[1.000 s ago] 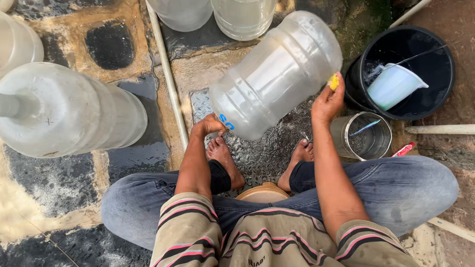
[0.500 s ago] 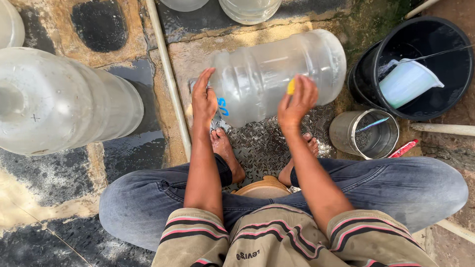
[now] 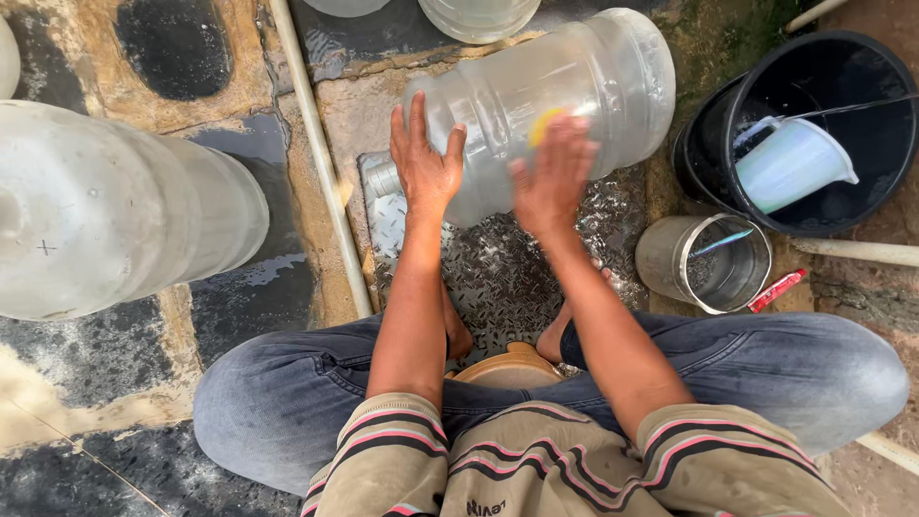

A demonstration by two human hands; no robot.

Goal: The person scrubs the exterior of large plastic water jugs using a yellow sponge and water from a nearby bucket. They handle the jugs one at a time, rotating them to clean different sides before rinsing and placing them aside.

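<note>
A seated person's left hand lies flat, fingers spread, against the neck end of a clear plastic water jug, now on its side on a wet checker-plate sheet rather than tilted up as a second ago. The right hand, blurred, presses a yellow scrubber to the jug's wall, fingers loosely closed; a wiping stroke seems under way. A black bucket holding a pale jug stands alongside.

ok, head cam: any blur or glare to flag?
Head view: right hand motion-blurred against the clear water jug; left hand sharp; soft daylight, no hard shadows; mild sheen on wet checker plate; big jug at left pale, near washed-out.
</note>
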